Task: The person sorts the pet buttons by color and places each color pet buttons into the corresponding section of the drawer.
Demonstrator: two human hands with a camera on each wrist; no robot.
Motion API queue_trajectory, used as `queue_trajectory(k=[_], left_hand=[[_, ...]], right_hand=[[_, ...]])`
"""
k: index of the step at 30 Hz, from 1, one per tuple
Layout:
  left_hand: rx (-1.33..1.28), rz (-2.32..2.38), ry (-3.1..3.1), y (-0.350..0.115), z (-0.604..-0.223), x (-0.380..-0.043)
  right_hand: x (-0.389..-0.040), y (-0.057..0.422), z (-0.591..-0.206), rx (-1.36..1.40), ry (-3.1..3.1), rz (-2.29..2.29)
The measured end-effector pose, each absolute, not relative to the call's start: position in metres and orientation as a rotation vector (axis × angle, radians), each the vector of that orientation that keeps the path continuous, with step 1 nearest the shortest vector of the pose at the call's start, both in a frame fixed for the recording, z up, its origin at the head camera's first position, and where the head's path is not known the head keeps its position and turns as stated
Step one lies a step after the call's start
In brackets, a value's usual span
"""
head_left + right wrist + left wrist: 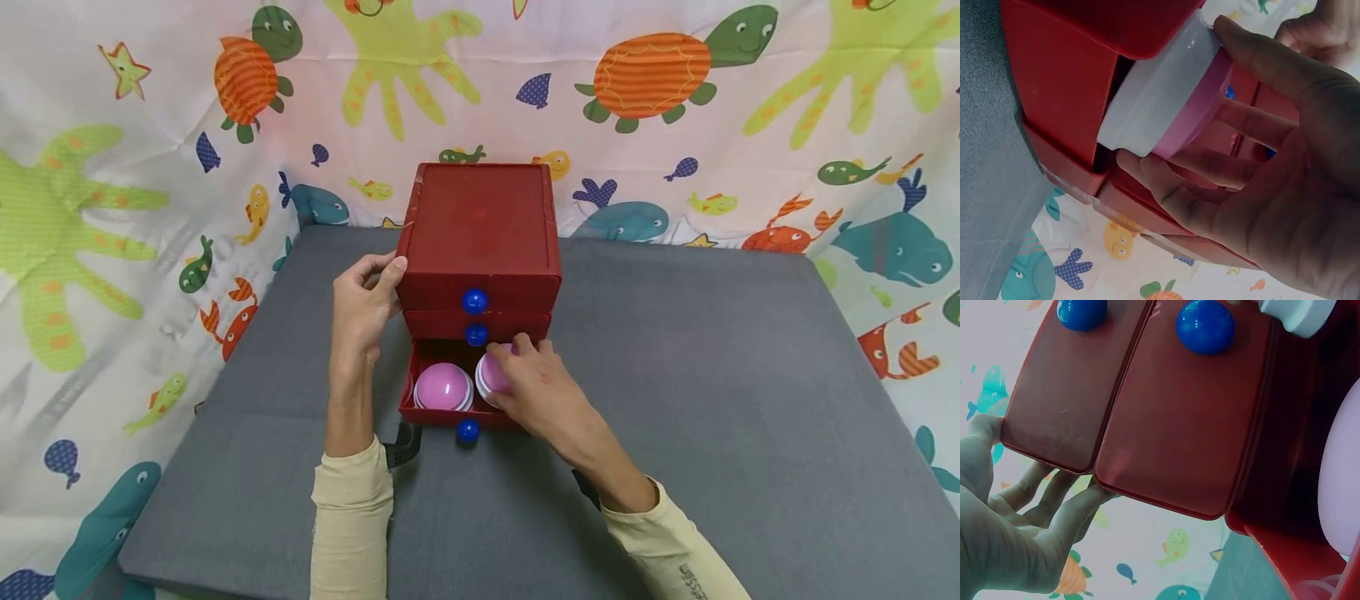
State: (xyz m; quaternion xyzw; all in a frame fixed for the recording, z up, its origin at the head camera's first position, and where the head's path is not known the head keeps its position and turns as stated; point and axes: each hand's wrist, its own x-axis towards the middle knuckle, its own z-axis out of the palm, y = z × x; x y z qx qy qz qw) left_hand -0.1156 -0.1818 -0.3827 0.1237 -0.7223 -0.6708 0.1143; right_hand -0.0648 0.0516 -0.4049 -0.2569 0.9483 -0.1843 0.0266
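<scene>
A red drawer cabinet [480, 221] stands on the grey table, its bottom drawer [431, 415] pulled out toward me. My left hand [363, 304] rests against the cabinet's left side, the thumb at the top edge and the other fingers spread along the side. With fingers and thumb around its rim, my right hand [543, 392] grips a round pink-and-white container [1166, 94] at the drawer's right half. In the right wrist view this container is tilted, its white base partly inside the drawer. A matching pink-and-white container [442, 387] sits in the left half.
Two upper drawers are closed, with blue ball knobs [475, 301] on their fronts. Another blue knob [468, 431] sticks out from the bottom drawer. Behind the grey table [712, 375] hangs a cloth [480, 75] printed with sea animals.
</scene>
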Motion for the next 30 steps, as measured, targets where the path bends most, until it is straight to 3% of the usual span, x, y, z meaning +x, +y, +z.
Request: queue_trajectory(k=[30], left_hand=[[0.348, -1.961, -2.119, -0.181, -0.384, -0.115]], right_hand=[[-0.077, 0.03, -0.43, -0.718, 2.919, -0.272]])
